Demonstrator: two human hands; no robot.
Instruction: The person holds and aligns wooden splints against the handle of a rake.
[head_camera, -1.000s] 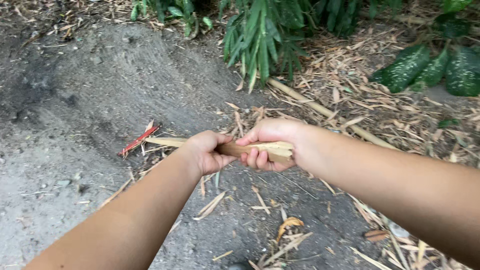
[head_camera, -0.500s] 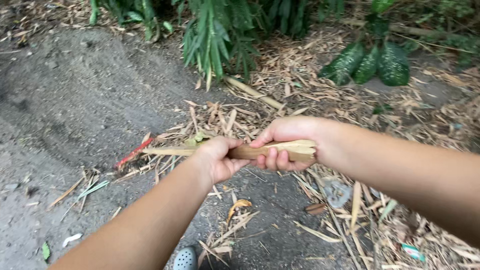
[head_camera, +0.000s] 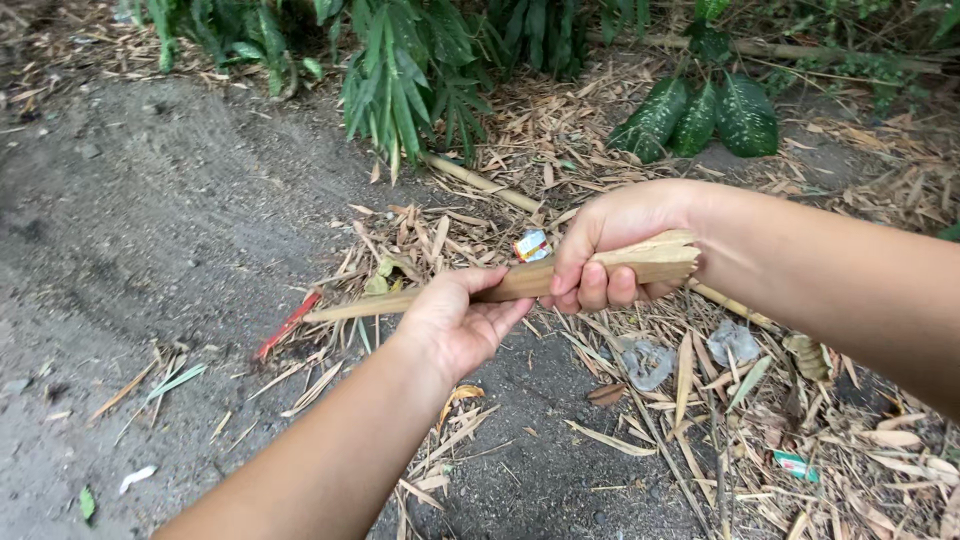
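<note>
I hold a long, tan, dry bamboo sheath level above the ground; it tapers to a point at the left and is ragged at its wide right end. My right hand is closed around its thick right part, fingers curled under it. My left hand lies under the middle, palm up, fingers loosened and thumb over the strip.
Bare grey dirt lies at left. Dry bamboo leaves litter the ground at right and below. A red strip lies on the dirt. Green plants and spotted leaves stand at the back. Small bits of wrapper litter lie about.
My view has shifted so the plants sit higher and farther left. My left hand has loosened from a closed grip into an open palm under the sheath; my right hand keeps its grip.
</note>
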